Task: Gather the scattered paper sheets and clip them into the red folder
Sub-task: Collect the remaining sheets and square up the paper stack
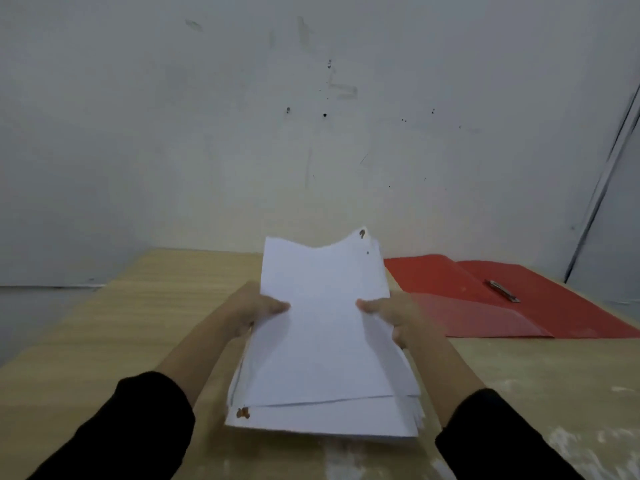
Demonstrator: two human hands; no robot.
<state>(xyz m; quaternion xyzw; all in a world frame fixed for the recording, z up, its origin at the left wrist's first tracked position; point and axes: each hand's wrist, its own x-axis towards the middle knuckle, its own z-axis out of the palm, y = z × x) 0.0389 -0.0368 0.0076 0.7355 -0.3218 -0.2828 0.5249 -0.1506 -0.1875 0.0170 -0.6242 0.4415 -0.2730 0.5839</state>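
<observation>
Left hand [254,308] and right hand [394,315] pinching opposite edges of an uneven paper stack [325,341], held above the wooden table [138,323], apparently off it, open red folder [502,299] lying flat beyond, metal clip [503,291] on it

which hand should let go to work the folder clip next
Right, likely: the right hand grips the paper stack on the side nearest the open red folder and its metal clip; the left hand is across the stack.
</observation>
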